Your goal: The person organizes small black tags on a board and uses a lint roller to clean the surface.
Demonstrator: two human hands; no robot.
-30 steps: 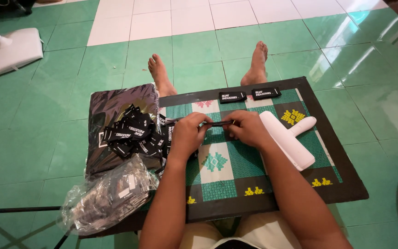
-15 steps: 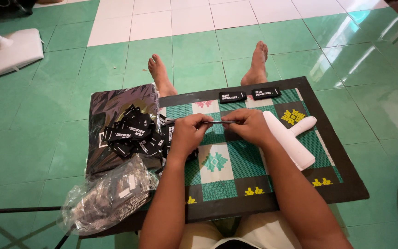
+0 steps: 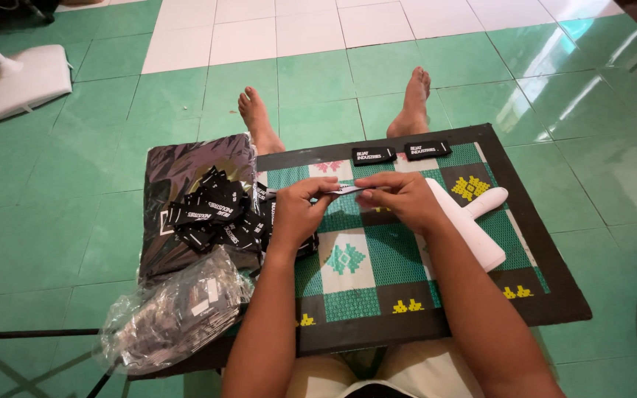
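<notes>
The left hand [image 3: 300,210] and the right hand [image 3: 399,197] each pinch one end of a small, thin strip [image 3: 346,190], held flat between them just above a woven mat [image 3: 436,295] with green, black and white squares. Two flat black cloth labels [image 3: 374,155] lie side by side at the far edge of the mat, and one smooth white tool [image 3: 473,225] with a handle rests by the right wrist. To the left, one messy pile of black labels [image 3: 211,214] sits on a dark folded cloth [image 3: 186,166], near one crinkly clear plastic bag [image 3: 175,313].

Bare arms (sleeveless), barefoot, beige shorts.
</notes>
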